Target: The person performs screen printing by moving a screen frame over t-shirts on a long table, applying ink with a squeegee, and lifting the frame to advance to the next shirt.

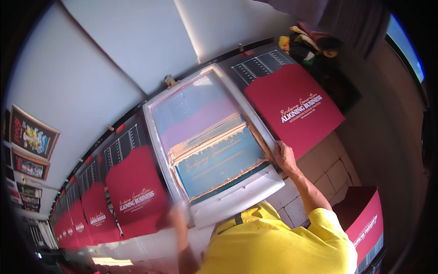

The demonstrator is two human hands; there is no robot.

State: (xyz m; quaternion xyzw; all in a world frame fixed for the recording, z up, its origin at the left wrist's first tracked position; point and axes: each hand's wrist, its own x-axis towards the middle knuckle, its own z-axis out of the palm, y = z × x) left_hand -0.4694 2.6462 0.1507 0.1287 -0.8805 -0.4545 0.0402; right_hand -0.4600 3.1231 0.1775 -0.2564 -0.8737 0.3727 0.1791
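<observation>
The right hand grasps the right edge of a pale printing frame near its lower corner, its fingers curled at the rim. The frame lies to the left of this grip and stretches away from the person, whose yellow shirt is just below it. A hold so near the corner probably serves to steady or guide the frame from its near end. Within the rim, the mesh carries orange ink around a blue panel, apparently so that the lettering alone stays open.

Beyond the grip, up and to the right, lies a red cloth with white lettering; past the frame's far side, a second red cloth begins a receding row. The even spacing presumably lets one frame serve each place in turn.

The left hand, across from the grip at the near left corner, is blurred; whether it holds or merely nears the rim cannot be told. Whatever lies beneath the frame is mostly hidden, and the row's far end is too small to make out.
</observation>
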